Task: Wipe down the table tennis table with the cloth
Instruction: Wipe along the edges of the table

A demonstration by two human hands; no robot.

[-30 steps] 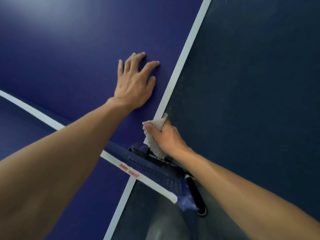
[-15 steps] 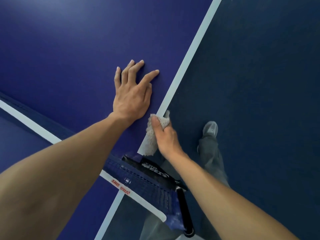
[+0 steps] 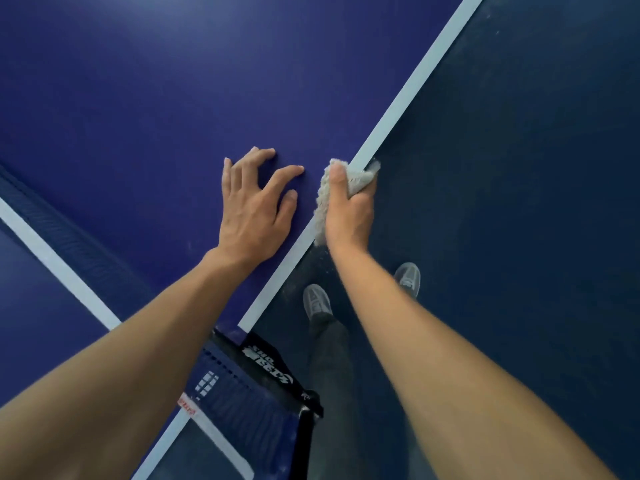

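Note:
The blue table tennis table (image 3: 145,109) fills the left and top of the view, with a white line (image 3: 408,98) along its side edge. My right hand (image 3: 349,213) grips a grey-white cloth (image 3: 323,199) wrapped over that edge, thumb on top, fingers curled under the edge. My left hand (image 3: 252,209) rests on the tabletop just left of it, fingers spread and arched, fingertips touching the surface.
The net (image 3: 242,403) with its white top band and black clamp post (image 3: 277,368) sits at the lower centre by the table edge. Dark blue floor (image 3: 519,202) lies to the right. My shoes (image 3: 317,301) and dark trousers stand beside the table.
My right hand has slid the cloth along the table's side edge, away from the net post. My left hand has shifted along the tabletop with it and arched its fingers.

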